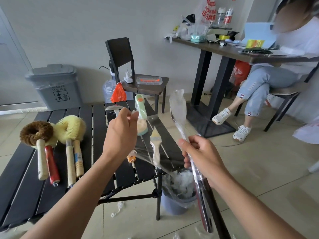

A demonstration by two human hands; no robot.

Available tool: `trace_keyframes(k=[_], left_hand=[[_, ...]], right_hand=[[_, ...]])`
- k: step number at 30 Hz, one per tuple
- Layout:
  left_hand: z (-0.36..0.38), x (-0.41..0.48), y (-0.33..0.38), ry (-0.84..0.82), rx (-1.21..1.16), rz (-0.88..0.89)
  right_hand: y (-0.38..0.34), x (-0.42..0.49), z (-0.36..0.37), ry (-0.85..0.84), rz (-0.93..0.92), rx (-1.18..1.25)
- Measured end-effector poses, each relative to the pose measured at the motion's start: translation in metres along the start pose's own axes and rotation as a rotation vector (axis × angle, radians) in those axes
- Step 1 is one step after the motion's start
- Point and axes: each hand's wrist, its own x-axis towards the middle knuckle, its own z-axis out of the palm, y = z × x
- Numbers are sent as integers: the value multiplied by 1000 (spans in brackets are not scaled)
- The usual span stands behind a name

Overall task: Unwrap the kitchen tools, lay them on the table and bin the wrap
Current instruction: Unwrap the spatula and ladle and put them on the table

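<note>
Far left at the back is a grey waste bin (pixel 55 87) with its lid down, against the wall. The black slatted table (pixel 25 178) is in front of you. On its left part lies a row of bare brushes, handles toward you: a brown brush (pixel 36 133), a red handle (pixel 51 164) and a yellow loop brush (pixel 72 128). None shows any film, so that lot looks done.

Mid-table, your left hand (pixel 120 133) is raised over the slats, thumb and fingertips pinching the loose end of the wrap (pixel 155 135). The film runs as a taut clear sheet down and right toward your other hand. Behind the sheet, a green-handled scrubber (pixel 141 111) and a small flat brush (pixel 155 145) sit on the table. I can't tell whether either carries film.

Your right hand (pixel 202 157), off the table's right edge, curls round the shaft of the long utensil (pixel 178 107). It is held tilted, head up. The head is cocooned in film; probably a spoon, not certain.

Below it, just beside the table leg, a small round bin (pixel 179 187) is full of crumpled wrap, with scraps on the floor. Far right, a seated person (pixel 259 83) is not involved.

You are mid-peel on this utensil. Next, keep the shaft steady, draw the pinched end off around the head until it clears, ball the film into the small bin and lay the tool beside the others.
</note>
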Motion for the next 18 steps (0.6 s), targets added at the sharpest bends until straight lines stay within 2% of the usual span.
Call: trace_keyframes(k=[4,7,10,13,18], left_hand=[[-2,4,-4,25,1,-17],[-1,4,-6,46,-7,-53],[2,2,-4,104,-185,-90],[5,-3,-2,228,-376,-144],[4,2,-12,329,-537,-335]], right_hand=[[0,-2,2,-33,-6,-68],[1,-2,2,5,20,-84],[0,2,1,37,47,-69],[0,2,4,22,81,-37],[-1,1,-2,-2,112,34]])
